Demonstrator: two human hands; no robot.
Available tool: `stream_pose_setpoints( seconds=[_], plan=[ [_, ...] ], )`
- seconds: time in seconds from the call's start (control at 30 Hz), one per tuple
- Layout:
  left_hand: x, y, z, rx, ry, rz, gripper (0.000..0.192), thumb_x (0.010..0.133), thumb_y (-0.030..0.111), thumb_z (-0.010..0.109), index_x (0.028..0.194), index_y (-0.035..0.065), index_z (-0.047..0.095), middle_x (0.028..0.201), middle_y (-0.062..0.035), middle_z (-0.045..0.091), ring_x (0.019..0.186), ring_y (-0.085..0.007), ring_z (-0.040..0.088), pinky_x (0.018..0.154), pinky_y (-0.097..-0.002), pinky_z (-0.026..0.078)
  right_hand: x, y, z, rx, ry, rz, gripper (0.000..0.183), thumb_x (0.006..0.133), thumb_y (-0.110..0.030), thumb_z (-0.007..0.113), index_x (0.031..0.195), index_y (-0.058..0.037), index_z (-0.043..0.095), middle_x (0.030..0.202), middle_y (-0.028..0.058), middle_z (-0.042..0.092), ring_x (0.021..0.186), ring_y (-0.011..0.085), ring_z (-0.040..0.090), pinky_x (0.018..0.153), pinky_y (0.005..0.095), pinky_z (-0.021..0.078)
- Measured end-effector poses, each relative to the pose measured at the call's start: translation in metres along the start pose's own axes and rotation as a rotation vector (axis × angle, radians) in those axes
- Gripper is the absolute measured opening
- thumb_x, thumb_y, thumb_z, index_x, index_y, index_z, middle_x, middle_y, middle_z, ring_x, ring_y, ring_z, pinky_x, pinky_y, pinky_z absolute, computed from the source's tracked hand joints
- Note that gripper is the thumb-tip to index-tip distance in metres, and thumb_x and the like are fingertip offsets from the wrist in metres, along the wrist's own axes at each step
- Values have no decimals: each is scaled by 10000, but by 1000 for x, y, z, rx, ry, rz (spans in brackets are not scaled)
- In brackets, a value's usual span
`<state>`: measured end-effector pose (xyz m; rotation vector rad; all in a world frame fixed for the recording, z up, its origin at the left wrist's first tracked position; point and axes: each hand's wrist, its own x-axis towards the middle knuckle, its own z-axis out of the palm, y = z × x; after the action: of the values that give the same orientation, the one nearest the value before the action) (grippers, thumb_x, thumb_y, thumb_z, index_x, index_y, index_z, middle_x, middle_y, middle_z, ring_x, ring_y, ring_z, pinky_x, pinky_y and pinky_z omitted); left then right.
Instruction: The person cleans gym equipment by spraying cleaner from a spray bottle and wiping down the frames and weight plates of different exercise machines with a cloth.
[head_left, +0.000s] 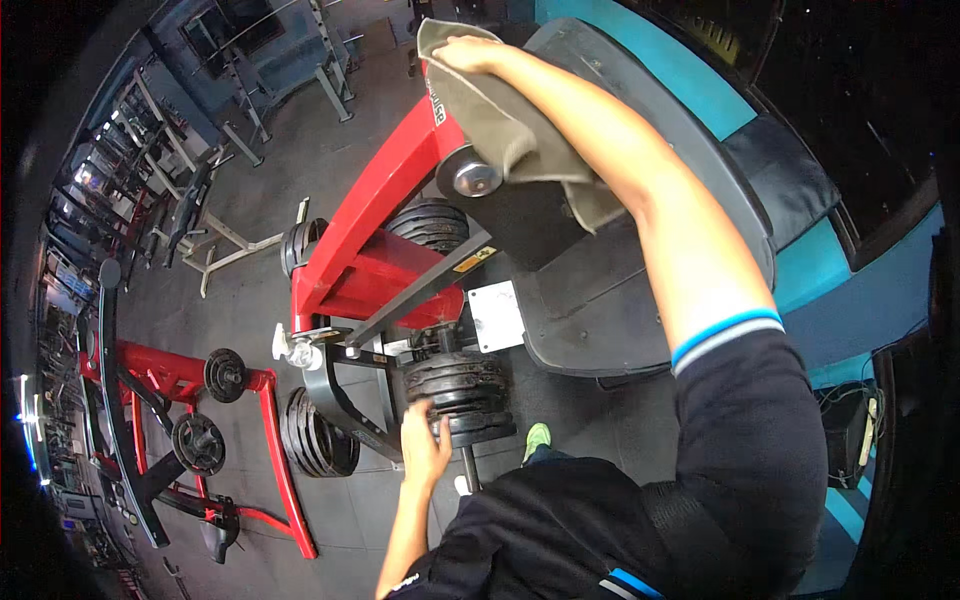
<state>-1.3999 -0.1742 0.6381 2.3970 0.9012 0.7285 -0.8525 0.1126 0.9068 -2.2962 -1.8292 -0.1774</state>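
My right hand (471, 54) grips a tan cloth (495, 112) at the upper end of a red machine beam (382, 184). The cloth hangs down beside the beam and drapes over part of a black padded panel (637, 120). Below its folds, a round metal end cap (478, 178) shows on the frame. My left hand (426, 446) has its thumb and fingers apart, at the near side of a stack of black weight plates (456, 386). Its fingertips overlap the plates in view; whether they touch cannot be made out. A bare bar end (469, 469) sticks out from the stack.
More plates (319, 435) hang on the machine's left side. A second red plate-loaded machine (180, 375) stands further left. Pale metal racks (232, 247) and benches line the far floor. A white metal plate (496, 316) sits beside the black panel. A black box with cables (847, 435) is at right.
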Motion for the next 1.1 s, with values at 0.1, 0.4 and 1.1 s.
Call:
stream_pose_setpoints(
  seconds=[0.1,0.4,1.1],
  plan=[
    [-60,-15,-7,81,36,-201,398,832,75,647,1186,-35,504,1061,-216,585,1003,-378,564,877,-437,447,22,-44,4,-47,-21,-182,460,966,-360,337,1248,-133,620,1434,247,427,1287,419,455,1092,470,347],
    [-134,-55,19,24,-12,-544,354,837,85,645,1162,4,533,1039,-179,625,994,-356,592,871,-434,459,-94,-38,-10,213,-82,-302,602,1026,-398,316,1489,-15,283,1554,185,264,1447,294,240,1183,356,195],
    [-128,-137,-20,-37,-359,-295,327,846,211,659,1094,28,551,919,-175,656,929,-375,620,789,-483,486,-75,-162,-10,-763,-92,53,505,892,-318,467,1336,-88,543,1423,143,480,1337,320,428,1101,494,317]
  ],
)
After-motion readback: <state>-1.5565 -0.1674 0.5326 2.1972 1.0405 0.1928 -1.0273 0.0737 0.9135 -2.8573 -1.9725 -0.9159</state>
